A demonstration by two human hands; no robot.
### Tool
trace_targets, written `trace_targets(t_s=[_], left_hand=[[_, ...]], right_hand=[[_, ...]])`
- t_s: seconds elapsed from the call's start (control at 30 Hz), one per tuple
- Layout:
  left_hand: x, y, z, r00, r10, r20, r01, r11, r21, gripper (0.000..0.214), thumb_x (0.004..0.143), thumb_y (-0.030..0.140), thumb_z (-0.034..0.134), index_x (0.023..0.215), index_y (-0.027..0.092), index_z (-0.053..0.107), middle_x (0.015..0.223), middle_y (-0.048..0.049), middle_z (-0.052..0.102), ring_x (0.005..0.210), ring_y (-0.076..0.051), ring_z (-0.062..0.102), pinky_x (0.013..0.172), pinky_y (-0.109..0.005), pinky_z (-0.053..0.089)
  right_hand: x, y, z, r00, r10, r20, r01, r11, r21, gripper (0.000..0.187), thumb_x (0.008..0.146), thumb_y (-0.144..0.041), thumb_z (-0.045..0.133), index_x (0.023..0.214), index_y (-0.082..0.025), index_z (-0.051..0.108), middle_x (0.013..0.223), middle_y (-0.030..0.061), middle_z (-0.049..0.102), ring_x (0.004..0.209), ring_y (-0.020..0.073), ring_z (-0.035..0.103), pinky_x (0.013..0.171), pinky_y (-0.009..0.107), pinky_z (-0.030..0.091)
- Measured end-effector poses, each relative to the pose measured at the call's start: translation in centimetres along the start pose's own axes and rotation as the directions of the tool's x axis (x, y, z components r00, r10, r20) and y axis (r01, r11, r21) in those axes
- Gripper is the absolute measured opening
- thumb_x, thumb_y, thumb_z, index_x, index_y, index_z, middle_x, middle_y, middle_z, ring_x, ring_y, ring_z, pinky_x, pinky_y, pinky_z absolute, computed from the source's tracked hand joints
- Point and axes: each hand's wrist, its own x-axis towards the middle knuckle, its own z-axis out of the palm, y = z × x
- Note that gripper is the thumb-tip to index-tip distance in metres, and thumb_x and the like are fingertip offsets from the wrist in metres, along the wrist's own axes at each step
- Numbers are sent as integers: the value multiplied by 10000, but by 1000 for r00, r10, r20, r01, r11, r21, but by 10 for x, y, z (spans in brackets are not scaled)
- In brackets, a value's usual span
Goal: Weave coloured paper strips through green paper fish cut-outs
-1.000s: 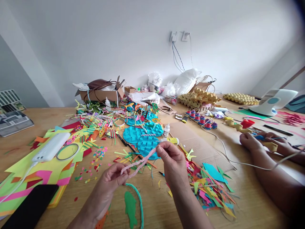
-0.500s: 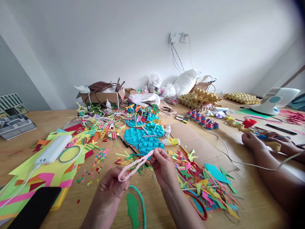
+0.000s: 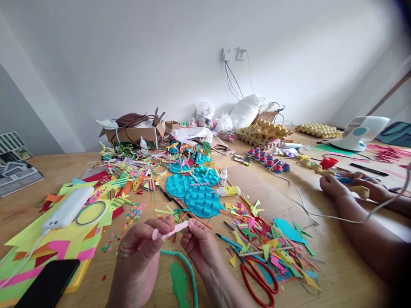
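Note:
A pale pink pipe cleaner [image 3: 175,230] is stretched between my two hands, doubled into a short, narrow length. My left hand [image 3: 139,250] pinches its left end, where a small curl shows at the fingertips. My right hand [image 3: 201,244] is closed on the other end with thumb and fingers. Below them, a turquoise pipe cleaner [image 3: 191,269] curves along the table beside a green paper fish shape [image 3: 178,282]. Red-handled scissors [image 3: 275,287] lie to the right of my right forearm, their blades partly among paper scraps.
Blue woven paper discs [image 3: 203,202], a yellow glue bottle [image 3: 231,191] and paper scraps [image 3: 276,256] lie ahead and right. At left are coloured sheets [image 3: 19,239], a phone [image 3: 48,284] and a power bank [image 3: 69,207]. Another person's hands [image 3: 337,186] work at right, near a white cable [image 3: 302,199].
The long pink loop between my hands has become shorter and narrower. My right hand has moved left and down, closer to my left hand, uncovering the scissors. The view has shifted slightly.

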Motion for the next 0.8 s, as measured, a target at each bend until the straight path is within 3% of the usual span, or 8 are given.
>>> trace_targets(t_s=[0.23, 0.37, 0.43, 0.5, 0.53, 0.6, 0.67, 0.8], left_hand=[[6, 10, 5, 998, 55, -41, -54, 998, 16, 164, 527, 314, 816, 579, 264, 669, 621, 62, 673, 672, -113, 608, 848, -288, 490], [13, 17, 7, 995, 66, -72, -69, 997, -31, 197, 509, 306, 828, 606, 257, 664, 605, 73, 672, 617, -93, 603, 781, -258, 521], [17, 22, 3, 992, 58, -109, -63, 997, -41, 222, 496, 295, 835, 622, 242, 660, 603, 68, 674, 608, -102, 608, 760, -276, 531], [20, 25, -3, 986, 32, -161, -37, 999, -31, 258, 483, 295, 840, 641, 217, 652, 610, 55, 678, 617, -118, 611, 721, -281, 538], [21, 26, -7, 982, 15, -187, -21, 999, -28, 270, 481, 290, 841, 651, 207, 648, 618, 50, 678, 614, -119, 603, 686, -268, 538], [23, 25, -12, 974, -18, -225, 10, 999, -38, 277, 489, 263, 837, 672, 193, 642, 640, 46, 675, 597, -104, 569, 610, -226, 523], [23, 23, -15, 971, -52, -235, 39, 997, -61, 266, 511, 236, 826, 697, 186, 642, 659, 42, 672, 590, -92, 534, 554, -195, 494], [21, 17, -13, 981, -127, -145, 121, 991, -54, 222, 572, 209, 788, 726, 175, 632, 674, 32, 648, 561, -83, 490, 510, -181, 444]], right_hand=[[-6, 16, 5, 998, 32, 45, -31, 999, -6, 280, 536, -220, 794, 597, -132, 536, 492, -51, 470, 446, 30, 393, 439, 135, 331], [-22, 8, 0, 997, 54, 62, -26, 923, -384, 271, 615, -346, 718, 706, -149, 556, 586, -32, 515, 471, 50, 414, 457, 166, 320], [-39, -13, -9, 994, -19, 105, 90, 671, -736, 195, 682, -315, 640, 800, -174, 576, 629, -23, 540, 530, 84, 458, 498, 193, 333], [-60, -43, -23, 974, -143, 175, 187, 75, -979, 37, 685, -206, 599, 701, -186, 572, 644, -10, 562, 598, 118, 487, 560, 225, 348], [-70, -59, -31, 967, -192, 167, 124, -217, -968, 40, 702, -161, 558, 676, -187, 572, 670, 7, 583, 633, 137, 507, 592, 243, 353], [-89, -85, -49, 969, -243, 46, -104, -567, -817, 92, 720, -123, 520, 707, -179, 592, 727, 51, 621, 697, 188, 556, 618, 273, 366], [-102, -99, -67, 975, -220, -29, -182, -721, -669, 122, 772, -158, 495, 775, -178, 615, 838, 94, 639, 749, 223, 591, 620, 281, 381], [-107, -96, -92, 963, -269, -14, -232, -803, -550, 187, 826, -155, 440, 883, -199, 613, 894, 96, 644, 755, 222, 615, 596, 270, 379]])
